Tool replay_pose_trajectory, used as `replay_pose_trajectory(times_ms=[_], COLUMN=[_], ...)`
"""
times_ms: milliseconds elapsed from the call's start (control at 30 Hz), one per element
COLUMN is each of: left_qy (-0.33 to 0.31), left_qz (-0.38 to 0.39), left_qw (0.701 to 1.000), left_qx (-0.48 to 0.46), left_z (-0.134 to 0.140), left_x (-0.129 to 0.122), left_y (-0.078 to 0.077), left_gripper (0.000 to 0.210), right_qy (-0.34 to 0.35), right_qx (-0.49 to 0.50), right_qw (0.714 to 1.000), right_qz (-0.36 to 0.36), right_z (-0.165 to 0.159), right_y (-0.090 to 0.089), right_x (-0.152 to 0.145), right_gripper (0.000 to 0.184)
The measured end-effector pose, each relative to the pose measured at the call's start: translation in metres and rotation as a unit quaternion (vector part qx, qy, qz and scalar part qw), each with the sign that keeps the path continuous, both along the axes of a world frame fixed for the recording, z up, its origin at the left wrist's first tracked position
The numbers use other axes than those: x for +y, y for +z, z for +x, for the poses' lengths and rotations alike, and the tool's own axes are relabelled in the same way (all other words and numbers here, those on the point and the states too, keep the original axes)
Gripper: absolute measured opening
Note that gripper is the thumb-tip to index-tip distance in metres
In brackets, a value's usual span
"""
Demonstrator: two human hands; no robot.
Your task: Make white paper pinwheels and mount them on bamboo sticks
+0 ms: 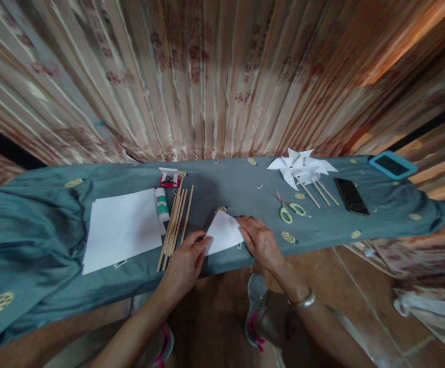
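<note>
Pinching left hand: nearly closed, with the left edge of a white paper piece held under the thumb.
Right hand: fingers curled, the paper's right corner held at thumb and fingertips.
White paper piece: held between both hands, near the front edge of the teal tablecloth.
Left side: wooden sticks are laid beside a glue stick, near white paper sheets and an opened red box.
Right side: green-handled scissors are placed near paper pinwheels.
</note>
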State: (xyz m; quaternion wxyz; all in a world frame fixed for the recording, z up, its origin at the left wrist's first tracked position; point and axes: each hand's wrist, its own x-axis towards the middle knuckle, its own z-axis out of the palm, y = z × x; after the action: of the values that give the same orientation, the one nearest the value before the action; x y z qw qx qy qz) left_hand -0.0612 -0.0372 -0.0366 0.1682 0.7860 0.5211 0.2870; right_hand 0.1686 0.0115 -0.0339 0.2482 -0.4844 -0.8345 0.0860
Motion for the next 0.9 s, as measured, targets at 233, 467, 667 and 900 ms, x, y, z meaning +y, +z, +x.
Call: replay_pose_trajectory(times_ms=[233,467,667,900], left_qy=[-0.005,0.006,-0.005,-0.011], left_qz=[-0.007,0.001,0.014,0.010], left_qw=[1.000,0.999,0.999,0.997], left_qx=[0.025,0.041,0.047,0.071], left_z=[0.002,0.002,0.002,0.002], left_x=[0.000,0.001,0.001,0.001], left_y=[0.005,0.006,0.010,0.013], left_gripper=[0.028,0.023,0.021,0.021], right_qy=[0.030,0.035,0.037,0.039], right_qx=[-0.025,-0.028,-0.032,-0.035], right_qw=[0.999,0.999,0.999,0.998], right_qz=[0.022,0.020,0.025,0.027], right_z=[0.003,0.004,0.003,0.002], right_y=[0.000,-0.001,-0.002,0.000], right_x=[-0.002,-0.003,-0.003,-0.003], right_gripper=[0.034,0.034,0.034,0.034])
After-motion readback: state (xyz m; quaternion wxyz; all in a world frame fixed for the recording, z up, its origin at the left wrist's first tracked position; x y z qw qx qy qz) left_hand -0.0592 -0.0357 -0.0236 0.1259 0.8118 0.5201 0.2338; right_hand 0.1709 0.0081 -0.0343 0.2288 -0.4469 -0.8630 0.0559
